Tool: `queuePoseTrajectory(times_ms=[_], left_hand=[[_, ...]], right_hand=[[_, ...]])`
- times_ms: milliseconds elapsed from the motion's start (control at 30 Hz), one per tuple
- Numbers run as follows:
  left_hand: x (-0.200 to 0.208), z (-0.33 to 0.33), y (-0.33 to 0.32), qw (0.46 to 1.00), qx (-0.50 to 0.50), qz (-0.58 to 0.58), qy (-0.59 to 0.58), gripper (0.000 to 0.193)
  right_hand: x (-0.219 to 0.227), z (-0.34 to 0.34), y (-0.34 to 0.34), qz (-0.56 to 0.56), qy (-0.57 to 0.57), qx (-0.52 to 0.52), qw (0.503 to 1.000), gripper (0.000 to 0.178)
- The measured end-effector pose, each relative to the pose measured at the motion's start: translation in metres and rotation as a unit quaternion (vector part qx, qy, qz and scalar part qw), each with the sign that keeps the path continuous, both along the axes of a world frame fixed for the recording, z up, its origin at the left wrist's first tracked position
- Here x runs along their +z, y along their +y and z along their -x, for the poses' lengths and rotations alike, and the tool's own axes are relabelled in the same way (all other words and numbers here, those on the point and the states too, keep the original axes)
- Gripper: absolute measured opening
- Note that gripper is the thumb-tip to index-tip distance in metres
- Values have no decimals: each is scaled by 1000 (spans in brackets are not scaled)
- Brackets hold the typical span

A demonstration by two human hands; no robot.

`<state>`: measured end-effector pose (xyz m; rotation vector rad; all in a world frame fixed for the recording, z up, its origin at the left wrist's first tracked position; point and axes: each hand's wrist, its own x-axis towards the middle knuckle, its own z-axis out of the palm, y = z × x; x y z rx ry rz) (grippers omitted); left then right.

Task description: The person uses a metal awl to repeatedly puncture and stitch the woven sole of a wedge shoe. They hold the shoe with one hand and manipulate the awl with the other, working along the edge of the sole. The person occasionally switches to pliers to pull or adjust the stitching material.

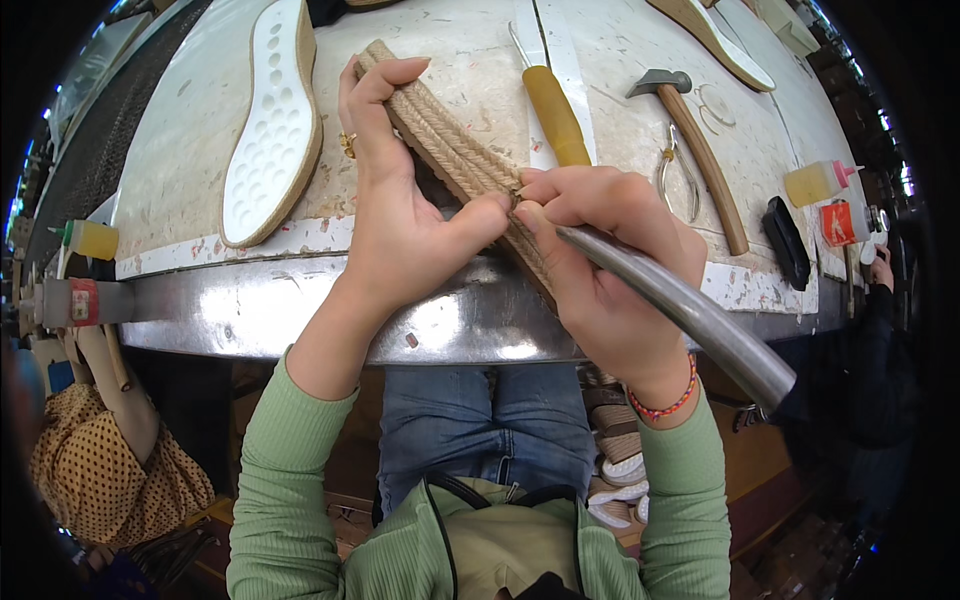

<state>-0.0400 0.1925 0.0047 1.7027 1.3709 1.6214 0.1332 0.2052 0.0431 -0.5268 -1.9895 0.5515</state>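
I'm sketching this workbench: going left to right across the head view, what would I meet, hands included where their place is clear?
Green-capped bottle → white-topped sole → left hand → yellow-handled tool → wooden-handled hammer → pink-capped bottle.

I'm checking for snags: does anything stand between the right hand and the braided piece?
Nothing visible does. The right hand has its fingertips at the braided piece, which the left hand holds; the yellow-handled tool lies beyond, not between them.
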Motion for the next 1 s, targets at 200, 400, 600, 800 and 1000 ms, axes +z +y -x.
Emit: queuePoseTrajectory(times_ms=[200, 400, 600, 800, 1000], left_hand=[[0, -1, 0, 1000, -5, 1, -22, 86], [1, 1, 0, 1000, 6, 3, 12, 87], [0, 1, 1, 1000, 1, 4, 8, 87], [1, 0, 0, 1000, 7, -2, 1, 86], [2, 0, 0, 1000, 11, 3, 11, 85]], right_hand=[[1, -6, -1, 55, -9, -10, 998, 17], [2, -9, 3, 142, 12, 16, 990, 22], [1, -8, 2, 124, -2, 5, 992, 21], [0, -3, 0, 124, 52, -10, 991, 20], [2, 0, 2, 181, 84, -17, 980, 21]])
